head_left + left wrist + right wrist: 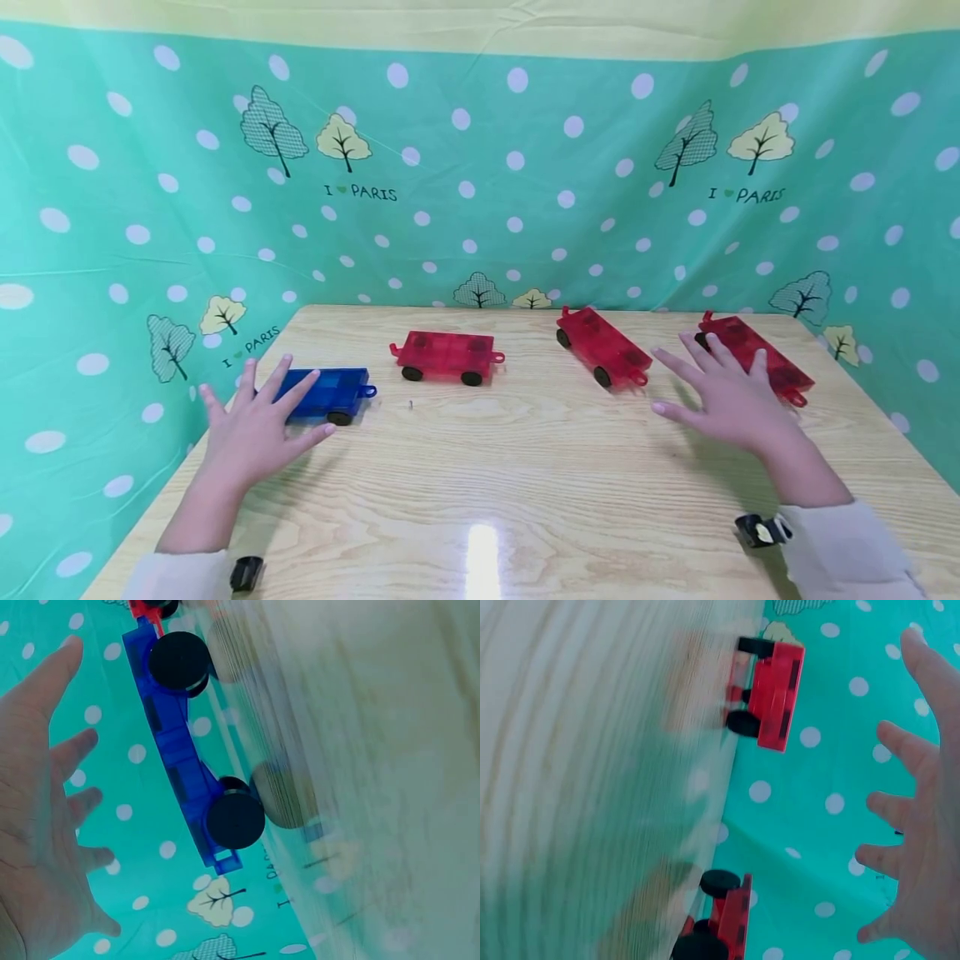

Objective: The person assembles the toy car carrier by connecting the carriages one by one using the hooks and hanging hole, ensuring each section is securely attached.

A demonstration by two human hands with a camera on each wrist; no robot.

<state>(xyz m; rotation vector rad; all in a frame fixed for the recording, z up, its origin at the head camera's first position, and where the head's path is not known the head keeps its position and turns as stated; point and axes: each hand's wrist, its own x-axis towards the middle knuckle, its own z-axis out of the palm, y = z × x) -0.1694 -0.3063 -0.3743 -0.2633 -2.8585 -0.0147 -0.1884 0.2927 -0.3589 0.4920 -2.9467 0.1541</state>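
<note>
My left hand (251, 433), fingers spread, is held over the near left of the table beside a blue toy car base (326, 392). In the left wrist view the blue car base (176, 742) stands on its black wheels, apart from my fingers. My right hand (731, 396) is likewise spread, overlapping part of a red toy car base (757, 354) at the far right in the head view. Another red car base (603, 346) sits angled to its left. A third red car base (447, 354) stands sideways near the middle. Neither hand holds anything.
The cars stand on a light wood-grain table (480, 467). A green dotted cloth (517, 183) printed with trees hangs behind and beside it. Black wrist straps (761, 531) show at both sleeves. Small hooks and loops stick out at the cars' ends.
</note>
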